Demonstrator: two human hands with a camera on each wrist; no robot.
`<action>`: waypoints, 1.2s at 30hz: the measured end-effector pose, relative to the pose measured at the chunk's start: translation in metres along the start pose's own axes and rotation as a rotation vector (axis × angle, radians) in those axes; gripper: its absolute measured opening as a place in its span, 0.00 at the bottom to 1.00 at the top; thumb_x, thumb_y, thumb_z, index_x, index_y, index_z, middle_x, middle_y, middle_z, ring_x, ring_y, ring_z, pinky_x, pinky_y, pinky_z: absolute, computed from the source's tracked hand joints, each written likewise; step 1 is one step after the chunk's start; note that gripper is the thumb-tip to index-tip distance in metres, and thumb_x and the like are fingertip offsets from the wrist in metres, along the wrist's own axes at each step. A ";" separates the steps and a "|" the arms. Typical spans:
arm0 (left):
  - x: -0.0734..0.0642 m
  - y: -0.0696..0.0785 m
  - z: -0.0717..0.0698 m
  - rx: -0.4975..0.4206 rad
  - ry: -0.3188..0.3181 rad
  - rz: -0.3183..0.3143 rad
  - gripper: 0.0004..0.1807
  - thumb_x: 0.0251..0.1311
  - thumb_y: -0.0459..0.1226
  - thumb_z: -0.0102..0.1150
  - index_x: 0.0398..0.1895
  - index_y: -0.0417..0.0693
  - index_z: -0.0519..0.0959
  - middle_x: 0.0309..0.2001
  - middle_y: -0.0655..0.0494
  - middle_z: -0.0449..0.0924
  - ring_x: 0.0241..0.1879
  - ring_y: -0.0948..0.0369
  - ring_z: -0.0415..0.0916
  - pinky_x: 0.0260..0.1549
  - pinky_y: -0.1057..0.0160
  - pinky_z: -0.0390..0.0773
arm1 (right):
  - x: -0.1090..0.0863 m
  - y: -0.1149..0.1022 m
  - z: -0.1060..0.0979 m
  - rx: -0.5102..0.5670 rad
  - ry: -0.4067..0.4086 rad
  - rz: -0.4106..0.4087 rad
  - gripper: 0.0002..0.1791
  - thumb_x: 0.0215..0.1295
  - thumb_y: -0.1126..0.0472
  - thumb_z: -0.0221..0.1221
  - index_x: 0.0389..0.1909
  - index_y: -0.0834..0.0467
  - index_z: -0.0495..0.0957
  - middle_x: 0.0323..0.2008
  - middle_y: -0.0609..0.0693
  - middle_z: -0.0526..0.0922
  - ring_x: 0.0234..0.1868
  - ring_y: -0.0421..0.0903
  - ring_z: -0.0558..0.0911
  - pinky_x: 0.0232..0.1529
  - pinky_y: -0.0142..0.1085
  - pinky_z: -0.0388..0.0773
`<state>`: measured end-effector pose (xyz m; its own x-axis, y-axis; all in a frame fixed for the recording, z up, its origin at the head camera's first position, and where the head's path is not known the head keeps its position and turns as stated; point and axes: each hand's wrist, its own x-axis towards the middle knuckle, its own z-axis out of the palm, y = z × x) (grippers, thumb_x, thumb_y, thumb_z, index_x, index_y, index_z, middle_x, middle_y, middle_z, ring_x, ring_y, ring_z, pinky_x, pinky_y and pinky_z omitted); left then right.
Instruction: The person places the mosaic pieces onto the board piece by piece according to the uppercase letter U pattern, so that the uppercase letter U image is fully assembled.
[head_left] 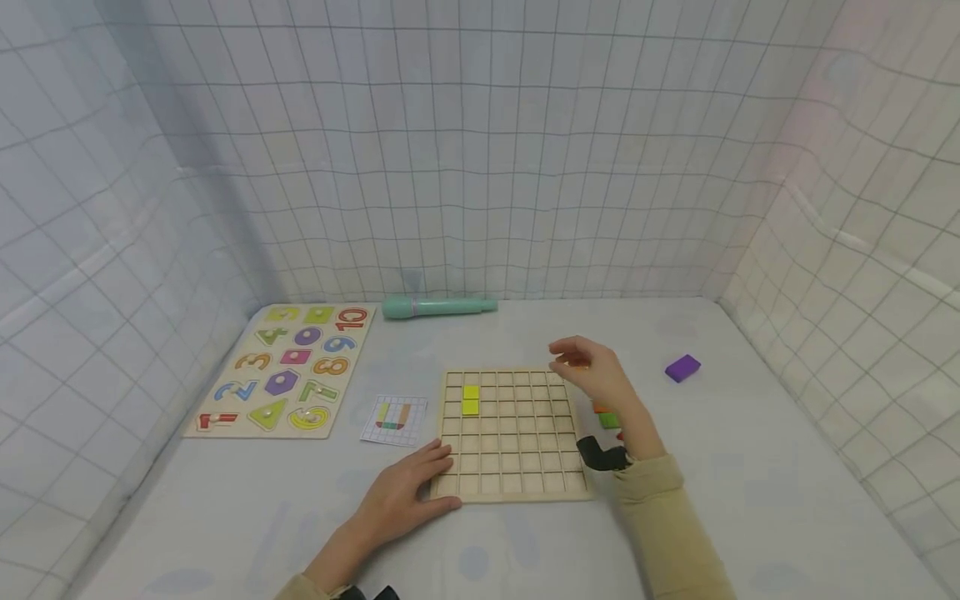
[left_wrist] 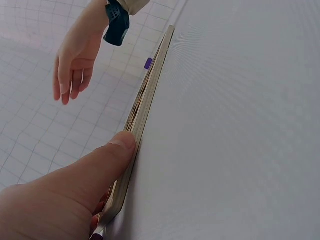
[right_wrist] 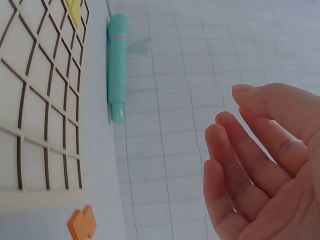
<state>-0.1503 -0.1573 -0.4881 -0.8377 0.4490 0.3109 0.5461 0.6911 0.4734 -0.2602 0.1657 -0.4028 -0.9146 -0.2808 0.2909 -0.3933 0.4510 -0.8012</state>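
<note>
Grid board: wooden, many-celled [head_left: 513, 442], flat on the counter [head_left: 750, 467] between both hands.
Yellow tiles: two [head_left: 470, 407], seated one beyond the other in the second column from the left; they look square in their cells.
Pattern card: left of the board [head_left: 393, 419]; shows a U with a yellow-green left arm, orange right arm, green-blue and red at the base.
Left hand: spread at the board's near left corner [head_left: 406, 492], thumb along the near edge, fingers on the left side.
Right hand: raised over the far right corner [head_left: 592, 375], fingers loosely curved, thumb apart from them; nothing seen in it.
Loose tiles: orange ones [right_wrist: 76, 226] just off the board; green [head_left: 609, 421] partly behind the right wrist.
Technique (judged): keep the left hand's light brace so the board cannot slide; pinch each tile by its sides, count cells against the card, lower it flat. A tilted tile could catch on a divider.
Surface: pale cover, faint grey-blue shapes; purple block [head_left: 682, 368] at right, number puzzle [head_left: 257, 375] at left, teal microphone-shaped object [head_left: 435, 307] at the back.
Room: white grid-patterned cloth [head_left: 495, 167] behind and on both sides, softly creased.
</note>
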 end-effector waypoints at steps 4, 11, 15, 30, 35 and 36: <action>0.000 0.000 0.000 0.005 -0.003 -0.002 0.34 0.51 0.59 0.62 0.52 0.44 0.79 0.59 0.54 0.74 0.64 0.56 0.64 0.58 0.53 0.68 | -0.010 0.013 -0.020 -0.011 0.076 0.038 0.20 0.62 0.57 0.62 0.52 0.61 0.77 0.48 0.58 0.80 0.47 0.52 0.78 0.51 0.47 0.75; 0.000 -0.002 0.000 -0.001 -0.015 -0.022 0.34 0.52 0.60 0.61 0.53 0.45 0.79 0.60 0.55 0.73 0.64 0.56 0.63 0.58 0.53 0.68 | -0.021 0.038 -0.041 -0.044 0.152 0.087 0.22 0.59 0.50 0.64 0.50 0.59 0.77 0.48 0.57 0.80 0.47 0.48 0.78 0.50 0.36 0.75; 0.000 -0.002 0.001 -0.010 -0.019 -0.028 0.34 0.52 0.60 0.61 0.53 0.45 0.79 0.60 0.56 0.73 0.64 0.57 0.63 0.59 0.52 0.67 | -0.026 0.047 -0.049 -0.027 0.160 0.127 0.23 0.58 0.50 0.65 0.50 0.59 0.77 0.49 0.58 0.80 0.48 0.50 0.77 0.52 0.37 0.74; 0.000 -0.001 0.000 0.003 -0.009 -0.010 0.33 0.52 0.60 0.61 0.52 0.45 0.80 0.59 0.55 0.74 0.64 0.57 0.64 0.58 0.52 0.68 | -0.042 0.076 -0.057 -0.043 0.104 0.277 0.25 0.57 0.47 0.65 0.51 0.58 0.77 0.50 0.57 0.79 0.51 0.54 0.76 0.51 0.47 0.75; 0.000 -0.001 0.001 0.007 -0.005 -0.008 0.33 0.51 0.60 0.61 0.52 0.45 0.80 0.59 0.55 0.74 0.64 0.57 0.64 0.58 0.52 0.68 | -0.045 0.084 -0.059 -0.030 0.089 0.281 0.26 0.56 0.48 0.66 0.50 0.60 0.77 0.50 0.59 0.79 0.51 0.56 0.76 0.53 0.50 0.73; 0.000 -0.001 0.001 0.006 -0.004 -0.008 0.33 0.51 0.60 0.61 0.52 0.45 0.80 0.59 0.55 0.74 0.64 0.57 0.64 0.58 0.52 0.68 | -0.045 0.085 -0.059 -0.025 0.082 0.280 0.26 0.56 0.49 0.66 0.50 0.61 0.77 0.50 0.60 0.79 0.52 0.57 0.76 0.54 0.51 0.72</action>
<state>-0.1508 -0.1573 -0.4889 -0.8420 0.4457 0.3039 0.5394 0.6980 0.4710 -0.2578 0.2668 -0.4532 -0.9921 -0.0731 0.1023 -0.1255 0.5226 -0.8433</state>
